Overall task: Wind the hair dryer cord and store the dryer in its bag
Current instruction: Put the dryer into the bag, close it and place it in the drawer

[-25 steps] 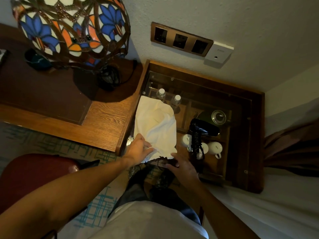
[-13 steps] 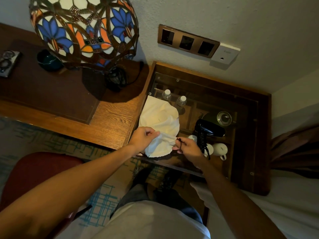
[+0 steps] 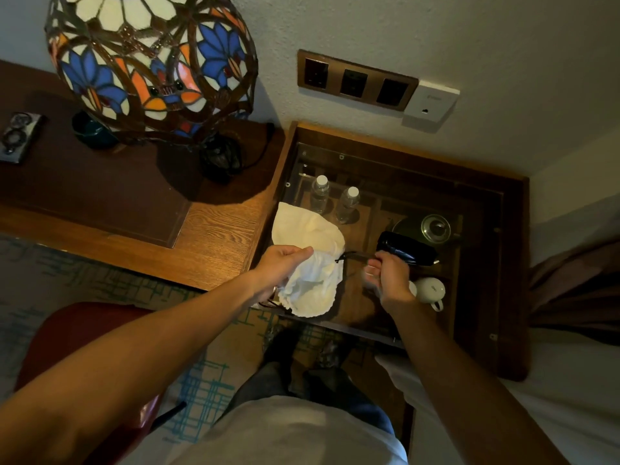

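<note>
The white cloth bag (image 3: 312,236) lies on the glass top of a wooden cabinet (image 3: 513,263). My left hand (image 3: 281,266) pinches its gathered mouth. My right hand (image 3: 385,280) is closed on the bag's black drawstring (image 3: 352,255), which runs taut from the bag to that hand. The black hair dryer (image 3: 406,250) lies on the glass just beyond my right hand, outside the bag. My right hand hides its handle and cord.
Under the glass are two water bottles (image 3: 318,193), a kettle (image 3: 432,228) and white cups (image 3: 431,290). A stained-glass lamp (image 3: 151,62) stands on the desk at left. Wall sockets (image 3: 355,82) sit above. A red chair (image 3: 77,330) is at lower left, and white bedding (image 3: 553,397) at right.
My right hand has moved right from the bag's mouth, drawing the black string out taut. My left hand has bunched the mouth tighter. The dryer has not moved.
</note>
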